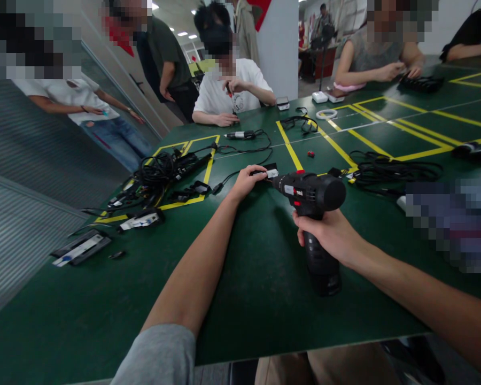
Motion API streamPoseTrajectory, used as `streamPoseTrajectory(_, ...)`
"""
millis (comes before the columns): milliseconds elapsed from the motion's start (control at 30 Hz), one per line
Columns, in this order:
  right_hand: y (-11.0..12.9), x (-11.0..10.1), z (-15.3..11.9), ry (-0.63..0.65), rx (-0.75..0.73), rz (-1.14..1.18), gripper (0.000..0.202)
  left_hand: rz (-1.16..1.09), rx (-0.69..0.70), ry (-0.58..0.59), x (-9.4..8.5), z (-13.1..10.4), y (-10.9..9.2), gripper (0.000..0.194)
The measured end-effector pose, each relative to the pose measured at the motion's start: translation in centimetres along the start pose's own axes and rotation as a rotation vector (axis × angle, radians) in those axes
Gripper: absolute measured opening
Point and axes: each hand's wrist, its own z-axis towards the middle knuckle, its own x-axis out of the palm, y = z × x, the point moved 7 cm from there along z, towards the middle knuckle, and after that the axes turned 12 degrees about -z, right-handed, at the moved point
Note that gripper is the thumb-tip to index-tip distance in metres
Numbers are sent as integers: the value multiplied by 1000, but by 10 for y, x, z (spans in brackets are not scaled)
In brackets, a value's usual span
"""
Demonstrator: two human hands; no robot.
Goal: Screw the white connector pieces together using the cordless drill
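Observation:
My right hand (324,232) is wrapped round the handle of a black cordless drill (310,192) with red accents. The drill's tip points left, at a small black part with a white label (271,174) on the green table. My left hand (249,181) has its fingers closed on that part, pressing it at its left side. Whether the bit touches the part cannot be made out. A black cable (226,181) lies just left of my left hand.
Tangled black cables (160,171) and labelled black pieces (142,219) lie at the left. More cables (396,170) are at the right. A small red item (311,154) lies beyond the drill on the green table (256,299). Several people are around the table.

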Motion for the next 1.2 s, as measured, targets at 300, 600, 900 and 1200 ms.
streamPoseTrajectory(300, 2, 1, -2, -3, 36, 22, 5, 12, 36, 4, 0, 1, 0, 26)
streamPoseTrajectory(600, 3, -1, -2, -16, 26, -2, 5, -7, 5, -19, 0, 2, 1, 27)
streamPoseTrajectory(900, 1, 0, -2, -9, 39, 5, 5, -1, 12, -17, 0, 1, 1, 28)
streamPoseTrajectory(1200, 2, -1, -1, -9, 33, 7, 5, 9, 9, -12, 0, 1, 1, 27)
